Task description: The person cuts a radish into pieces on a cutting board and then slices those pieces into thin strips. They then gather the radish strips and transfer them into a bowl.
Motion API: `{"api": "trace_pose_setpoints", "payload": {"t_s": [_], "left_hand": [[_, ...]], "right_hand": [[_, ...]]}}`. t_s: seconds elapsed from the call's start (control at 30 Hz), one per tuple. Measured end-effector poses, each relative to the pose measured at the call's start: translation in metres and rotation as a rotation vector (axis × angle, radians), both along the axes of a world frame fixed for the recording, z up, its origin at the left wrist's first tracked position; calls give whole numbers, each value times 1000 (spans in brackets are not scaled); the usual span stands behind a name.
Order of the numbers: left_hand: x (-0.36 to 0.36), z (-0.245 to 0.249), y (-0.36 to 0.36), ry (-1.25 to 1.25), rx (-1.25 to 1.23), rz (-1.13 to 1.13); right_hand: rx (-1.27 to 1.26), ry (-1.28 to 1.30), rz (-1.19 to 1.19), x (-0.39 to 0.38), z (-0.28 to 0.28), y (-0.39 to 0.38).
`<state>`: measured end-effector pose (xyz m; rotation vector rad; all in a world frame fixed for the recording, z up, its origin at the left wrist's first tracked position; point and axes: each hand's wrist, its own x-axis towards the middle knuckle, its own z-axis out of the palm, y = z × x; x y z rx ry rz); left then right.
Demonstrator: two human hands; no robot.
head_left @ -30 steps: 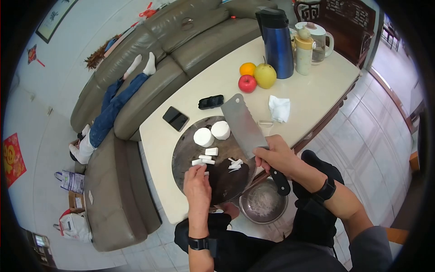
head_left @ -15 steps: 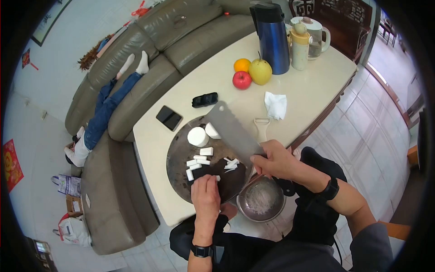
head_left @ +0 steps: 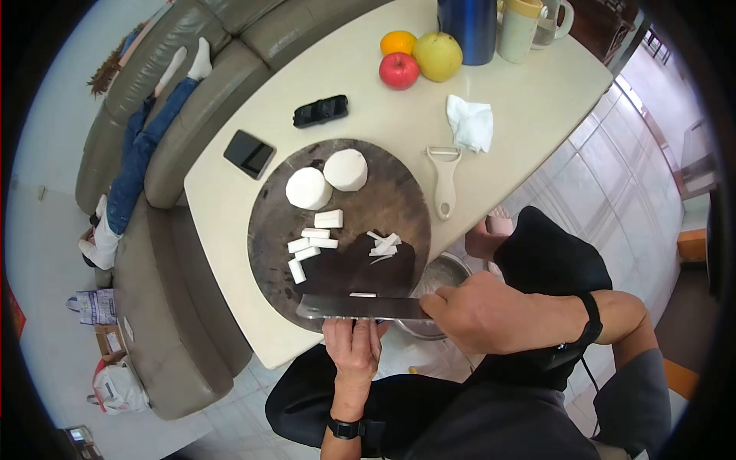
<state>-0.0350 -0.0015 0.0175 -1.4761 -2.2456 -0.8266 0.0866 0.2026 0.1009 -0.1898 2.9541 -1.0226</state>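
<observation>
A cleaver (head_left: 368, 307) is in my right hand (head_left: 498, 313), its blade lying across the near part of the round dark cutting board (head_left: 383, 184). My left hand (head_left: 354, 345) is just below the blade at the board's near edge, fingers bent together; what they hold, if anything, is hidden. One small white piece (head_left: 363, 294) shows just beyond the blade. Several white blocks (head_left: 323, 243) sit on the board's left half, with thin white strips (head_left: 386, 245) to their right. Two thick white rounds (head_left: 308, 188) are at the far side.
On the table (head_left: 222, 199) are a phone (head_left: 249, 154), a black object (head_left: 320, 111), a peeler (head_left: 445, 180), a tissue (head_left: 470, 123), fruit (head_left: 399, 70) and a blue flask (head_left: 468, 31). A metal bowl (head_left: 448, 272) is below the table edge. A person (head_left: 142, 157) lies on the sofa (head_left: 176, 307).
The cleaver has come down from its raised slant to lie across the board's near part. My view has tilted lower and closer, and both rounds now show fully.
</observation>
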Motion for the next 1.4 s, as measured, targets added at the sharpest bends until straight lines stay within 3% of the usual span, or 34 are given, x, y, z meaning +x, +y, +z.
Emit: {"api": "trace_pose_setpoints", "payload": {"t_s": [0.43,0.8,1.23,1.4], "left_hand": [[3,-1,-6,-103,-72,18],[-1,-3,-11,-125,-107,16],[-5,-2,-2,-141,-35,8],[1,-1,-3,-202,-11,21]], "right_hand": [[27,-169,107,-9,15,5],[42,-167,218,-40,25,11],[142,-230,183,-43,20,4],[4,-206,135,-37,23,17]]}}
